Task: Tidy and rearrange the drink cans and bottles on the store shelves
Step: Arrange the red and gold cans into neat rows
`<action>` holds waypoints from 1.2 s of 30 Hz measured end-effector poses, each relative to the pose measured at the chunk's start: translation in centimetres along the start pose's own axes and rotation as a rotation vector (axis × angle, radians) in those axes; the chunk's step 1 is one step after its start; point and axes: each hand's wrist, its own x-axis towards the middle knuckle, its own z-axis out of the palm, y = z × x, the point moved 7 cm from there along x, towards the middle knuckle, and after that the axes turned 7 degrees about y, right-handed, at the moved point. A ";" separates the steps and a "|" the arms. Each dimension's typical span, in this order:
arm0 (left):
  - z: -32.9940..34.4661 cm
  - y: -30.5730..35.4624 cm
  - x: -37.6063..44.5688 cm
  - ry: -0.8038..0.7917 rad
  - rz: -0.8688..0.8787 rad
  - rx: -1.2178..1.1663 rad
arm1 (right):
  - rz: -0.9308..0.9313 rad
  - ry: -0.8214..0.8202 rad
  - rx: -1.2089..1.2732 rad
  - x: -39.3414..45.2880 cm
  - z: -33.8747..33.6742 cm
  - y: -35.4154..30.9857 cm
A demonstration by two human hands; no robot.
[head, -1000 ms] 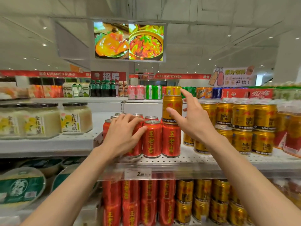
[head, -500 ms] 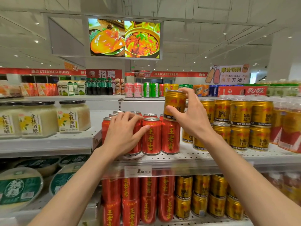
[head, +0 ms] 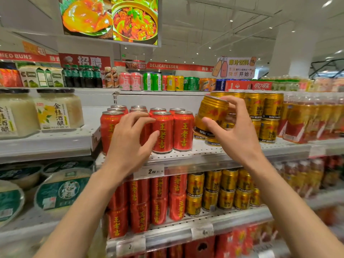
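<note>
The right hand (head: 235, 131) grips a tilted short golden metal can (head: 212, 113), while the left hand (head: 130, 140), fingers spread, rests on tall red metal cans (head: 162, 132).

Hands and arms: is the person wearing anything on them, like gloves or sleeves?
No. The left hand and right hand are bare, with no gloves, rings or watch showing. Both forearms are bare too; no sleeves reach into the picture. Fingers are uncovered with short nails.
</note>
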 end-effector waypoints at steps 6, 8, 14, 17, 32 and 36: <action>1.2 1.3 -5.2 -0.079 -0.089 -0.132 | 0.152 -0.061 0.046 -5.2 -0.9 3.2; 1.6 2.4 -7.2 -0.103 -0.146 -0.185 | 0.188 -0.074 0.084 -6.4 -1.2 4.5; 6.7 5.1 -12.2 -0.278 -0.371 -0.223 | 0.228 -0.184 0.143 -8.3 -3.2 9.6; 9.6 6.7 -12.8 -0.300 -0.438 -0.191 | 0.228 -0.235 0.154 -7.9 -4.9 13.1; 17.9 16.1 -8.2 -0.302 -0.531 0.026 | 0.269 -0.386 0.281 -2.5 -13.1 24.8; 18.3 16.3 -6.2 -0.339 -0.470 0.069 | 0.251 -0.352 0.269 -1.2 -14.3 24.7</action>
